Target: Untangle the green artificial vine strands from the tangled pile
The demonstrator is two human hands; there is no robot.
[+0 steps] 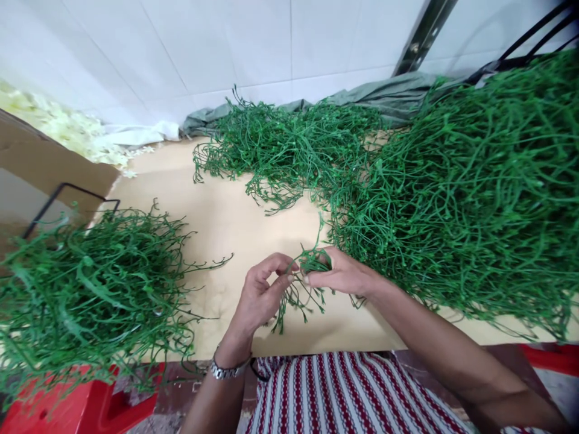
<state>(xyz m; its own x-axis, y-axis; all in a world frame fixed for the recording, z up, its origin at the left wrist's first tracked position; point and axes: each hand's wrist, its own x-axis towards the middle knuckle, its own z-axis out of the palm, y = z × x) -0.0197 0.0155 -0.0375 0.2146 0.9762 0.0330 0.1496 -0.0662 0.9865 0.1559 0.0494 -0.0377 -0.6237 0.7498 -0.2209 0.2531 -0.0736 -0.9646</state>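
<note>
Both my hands meet over the near middle of a tan board (217, 223). My left hand (262, 295), with a metal watch on its wrist, pinches a thin green plastic sprig (302, 296) whose branches dangle below. My right hand (341, 274) is closed round the upper part of the same sprig, right at the edge of the big green heap.
A large heap of green plastic stems (470, 193) fills the right side and reaches to the back middle. A smaller pile of stems (94, 289) lies left over a red crate (85, 407) with a black wire frame. A cardboard box, pale shreds and a white tiled wall stand behind.
</note>
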